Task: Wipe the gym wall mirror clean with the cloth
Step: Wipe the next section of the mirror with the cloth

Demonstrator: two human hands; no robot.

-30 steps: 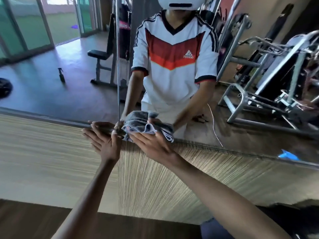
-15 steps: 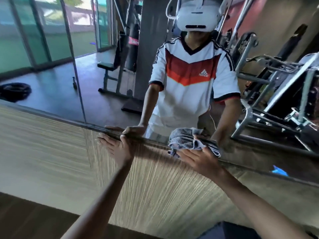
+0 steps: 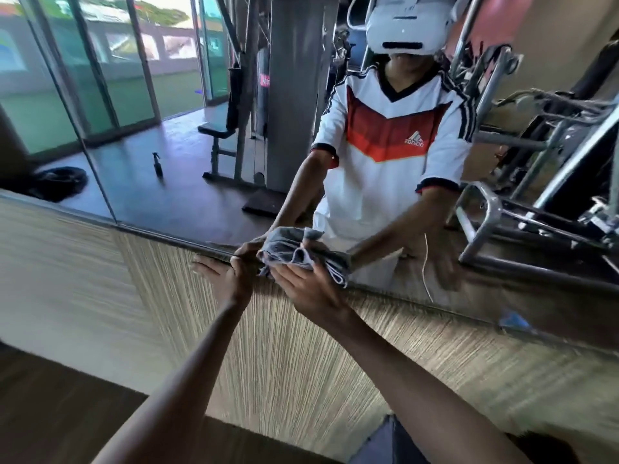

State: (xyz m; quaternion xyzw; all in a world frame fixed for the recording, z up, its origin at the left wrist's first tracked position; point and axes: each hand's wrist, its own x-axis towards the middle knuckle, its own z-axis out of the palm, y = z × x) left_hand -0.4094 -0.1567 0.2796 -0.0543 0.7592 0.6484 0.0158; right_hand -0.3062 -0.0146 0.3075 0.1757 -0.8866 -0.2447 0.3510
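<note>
Cloth (image 3: 292, 252), grey and bunched, sits against the bottom edge of the gym mirror (image 3: 167, 192), grasped in our right hand (image 3: 310, 291). Our left hand (image 3: 226, 274) lies flat, fingers straight, on the striped wall panel (image 3: 301, 370) just beside it.

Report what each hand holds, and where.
The right hand grips the bunched cloth by its lower folds; the left hand holds nothing, flat on the wall.
</note>
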